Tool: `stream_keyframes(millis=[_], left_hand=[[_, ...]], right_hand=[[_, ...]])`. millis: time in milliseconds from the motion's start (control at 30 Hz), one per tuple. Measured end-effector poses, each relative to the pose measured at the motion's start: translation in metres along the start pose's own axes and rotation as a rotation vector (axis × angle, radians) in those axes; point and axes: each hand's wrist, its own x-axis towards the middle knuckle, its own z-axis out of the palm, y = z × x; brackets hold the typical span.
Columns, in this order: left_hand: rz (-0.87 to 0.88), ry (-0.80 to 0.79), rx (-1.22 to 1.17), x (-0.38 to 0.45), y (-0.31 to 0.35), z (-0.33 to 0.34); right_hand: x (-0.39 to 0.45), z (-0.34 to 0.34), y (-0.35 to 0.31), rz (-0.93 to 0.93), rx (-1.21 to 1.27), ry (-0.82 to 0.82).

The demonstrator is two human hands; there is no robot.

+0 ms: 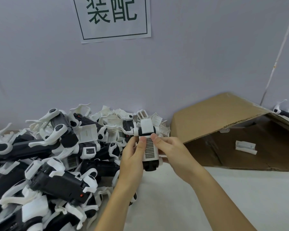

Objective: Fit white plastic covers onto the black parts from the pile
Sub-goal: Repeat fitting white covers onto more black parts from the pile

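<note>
In the middle of the view both hands hold one black part (150,165) with a white plastic cover (149,150) on its top face; the cover has a grid-patterned strip. My left hand (132,157) grips its left side, thumb pressing on the cover's upper edge. My right hand (172,154) grips the right side, thumb also on the cover. A big pile of black parts (57,179) and loose white covers (88,132) fills the left of the white table (207,197).
An open cardboard box (223,124) lies on its side at the right, with one white cover (245,147) inside it. A few assembled parts (287,114) sit on top of the box at the far right. A paper sign (113,17) hangs on the wall behind.
</note>
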Motion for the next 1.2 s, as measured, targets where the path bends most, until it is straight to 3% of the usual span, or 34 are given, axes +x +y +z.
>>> stream_keyframes(millis=[267,467,600,767,900,1033,1200], left_hand=[[0.076,0.082,0.034,0.000,0.002,-0.004],[-0.018,0.028,-0.033,0.004,0.000,-0.005],[0.067,0.044,0.099,0.005,-0.003,-0.005],[0.135,0.070,0.165,0.003,-0.004,-0.005],[0.029,0.088,0.052,0.005,-0.004,-0.005],[-0.076,-0.008,-0.059,0.007,-0.002,-0.007],[0.053,-0.052,0.201,0.004,-0.008,-0.009]], right_hand=[[0.003,0.017,0.012,-0.109,0.007,0.203],[0.004,0.016,0.013,-0.079,0.109,0.163],[0.003,0.011,0.012,-0.066,0.085,0.065],[0.005,0.012,0.020,-0.174,-0.078,0.176],[0.007,0.006,0.020,-0.109,0.005,0.078],[0.006,-0.005,0.019,-0.093,0.034,-0.054],[0.005,-0.005,0.019,-0.172,-0.211,0.043]])
